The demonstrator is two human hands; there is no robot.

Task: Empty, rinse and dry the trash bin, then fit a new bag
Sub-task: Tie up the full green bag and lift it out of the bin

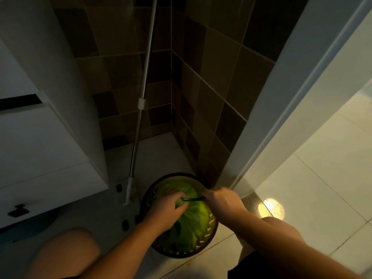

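Emptying step: the left hand [168, 208] grips the gathered green bag [191, 224] inside the slotted bin [211, 238] on the floor; the right hand [220, 200] pinches its drawstring [193, 199]. Next, seemingly, knot and lift.

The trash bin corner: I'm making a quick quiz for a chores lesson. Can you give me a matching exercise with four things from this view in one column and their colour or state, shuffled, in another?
Things:
1. bag
2. trash bin
3. mop handle
4. left hand

Colour or state:
A. metal pole leaning in the tiled corner
B. green, bunched at the top
C. grips the gathered neck of the bag
D. dark, round, slotted wall, standing on the floor

Pairs: 1-B, 2-D, 3-A, 4-C
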